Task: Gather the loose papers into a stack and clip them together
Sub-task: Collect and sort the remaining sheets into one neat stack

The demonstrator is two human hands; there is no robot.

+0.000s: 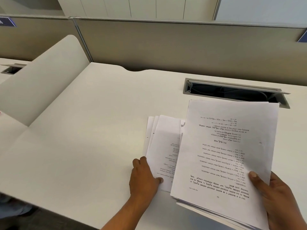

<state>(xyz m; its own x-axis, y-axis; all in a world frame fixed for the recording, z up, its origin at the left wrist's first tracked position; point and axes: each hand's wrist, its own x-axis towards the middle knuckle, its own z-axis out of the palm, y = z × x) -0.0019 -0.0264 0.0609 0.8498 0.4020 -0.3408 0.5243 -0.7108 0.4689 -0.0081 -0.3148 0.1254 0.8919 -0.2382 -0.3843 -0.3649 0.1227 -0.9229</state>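
Loose sheets [163, 143], long axis running away from the near edge of the desk [83, 146], lie partly under the left side of the stack [224, 155] gripped by the right hand [279, 200]; the nearer left hand [144, 175] pinches their near-left corner.

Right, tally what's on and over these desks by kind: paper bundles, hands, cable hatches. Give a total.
Paper bundles: 2 (held stack, fanned sheets)
Hands: 2 (left hand, right hand)
Cable hatches: 2 (near hatch, far-left hatch)
Total: 6
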